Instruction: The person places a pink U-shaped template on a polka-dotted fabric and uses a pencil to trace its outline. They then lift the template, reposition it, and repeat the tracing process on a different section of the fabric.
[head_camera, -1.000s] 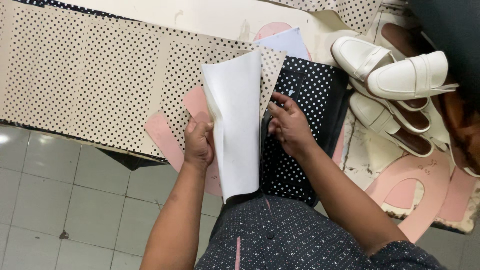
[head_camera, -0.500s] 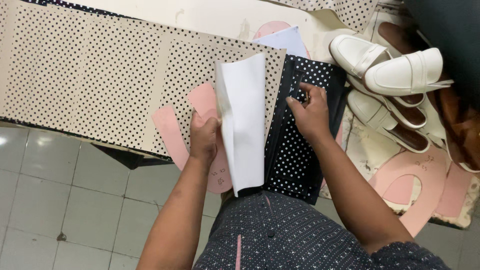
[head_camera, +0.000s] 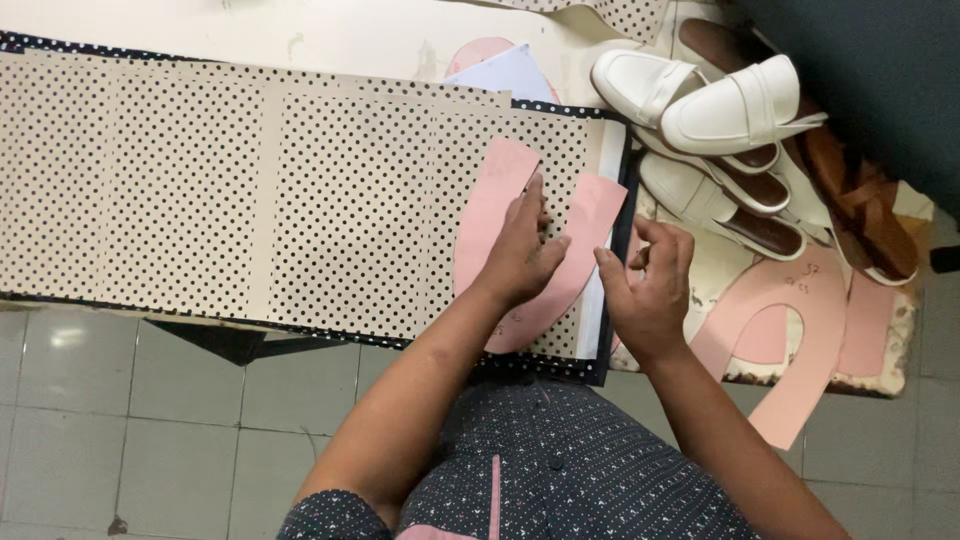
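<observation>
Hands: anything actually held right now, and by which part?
Nothing lifted. Left hand presses flat on the middle of the pink U-shaped pattern on dotted fabric. Right hand fingers curl at the fabric's right edge; grip unclear.

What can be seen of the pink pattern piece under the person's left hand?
The pink pattern piece is a flat, U-shaped cutout, seemingly thin card or paper, with two rounded arms pointing away from the person. It lies flat on the cream fabric with black dots, near that fabric's right end. The left hand presses down on its middle, hiding part of it; the right hand is just beside its right edge.

Left hand (head_camera: 522, 250) hides pink pattern (head_camera: 500, 190) middle; dotted sheet (head_camera: 200, 190) cut off at left edge.
</observation>
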